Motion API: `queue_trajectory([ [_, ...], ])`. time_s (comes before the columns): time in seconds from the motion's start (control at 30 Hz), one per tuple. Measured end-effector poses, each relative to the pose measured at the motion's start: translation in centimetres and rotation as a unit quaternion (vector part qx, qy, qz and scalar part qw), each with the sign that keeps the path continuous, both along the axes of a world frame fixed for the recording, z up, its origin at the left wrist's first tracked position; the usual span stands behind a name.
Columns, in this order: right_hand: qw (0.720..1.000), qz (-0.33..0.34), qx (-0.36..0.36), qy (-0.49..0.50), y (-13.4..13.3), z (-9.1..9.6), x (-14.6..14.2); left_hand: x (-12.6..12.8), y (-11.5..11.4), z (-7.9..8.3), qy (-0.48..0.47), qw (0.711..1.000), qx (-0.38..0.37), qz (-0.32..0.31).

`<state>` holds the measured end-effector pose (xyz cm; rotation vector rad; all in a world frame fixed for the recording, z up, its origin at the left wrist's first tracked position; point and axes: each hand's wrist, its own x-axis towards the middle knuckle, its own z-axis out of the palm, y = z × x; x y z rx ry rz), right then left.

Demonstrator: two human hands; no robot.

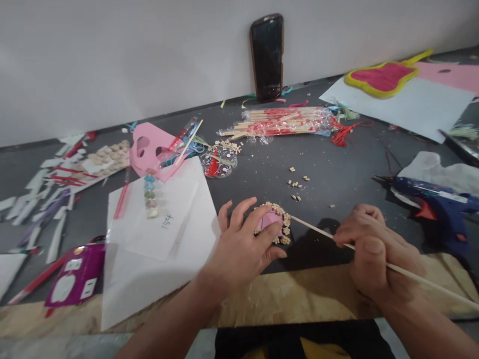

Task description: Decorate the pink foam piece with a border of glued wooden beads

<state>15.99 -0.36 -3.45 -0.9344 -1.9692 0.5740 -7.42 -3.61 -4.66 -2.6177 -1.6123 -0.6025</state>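
A small pink piece (271, 219) bordered with pale wooden beads lies on the dark table. My left hand (247, 234) rests over its left side with fingers spread, hiding part of it. My right hand (377, 244) is closed around a thin wooden stick (312, 226). The tip of that stick meets the bead border on the right side of the pink piece. Several loose wooden beads (295, 184) are scattered just behind, on the tabletop.
A blue glue gun (430, 194) lies at the right. Behind are bundled sticks in clear wrap (284, 122) and a phone (267, 57) leaning on the wall. White paper (127, 279), a pink cutout (144, 144), a purple packet (77, 274) and paper strips (41, 199) spread leftward.
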Motion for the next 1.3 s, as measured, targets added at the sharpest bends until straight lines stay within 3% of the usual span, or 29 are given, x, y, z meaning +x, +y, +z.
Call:
queue_trajectory([
  [0.1,0.999,-0.037,0.007,0.02,0.13,0.45,-0.6,0.13,0.08,0.02,0.003,1.0,0.003,-0.004],
  [0.63,0.999,-0.009,0.042,-0.015,0.63,0.53,-0.99,0.32,0.13,-0.04,0.004,1.0,-0.003,-0.001],
  [0.87,0.999,-0.026,0.017,0.013,0.34,0.32,-0.52,0.25,0.04,0.0,0.007,1.0,-0.016,-0.001],
  [1.1,0.998,0.043,0.052,0.005,0.54,0.46,-0.69,0.26,0.04,-0.08,0.015,1.0,-0.017,0.003],
  [1.3,0.998,0.022,0.048,0.024,0.37,0.39,-0.59,0.24,0.06,-0.13,0.009,1.0,-0.018,0.003],
])
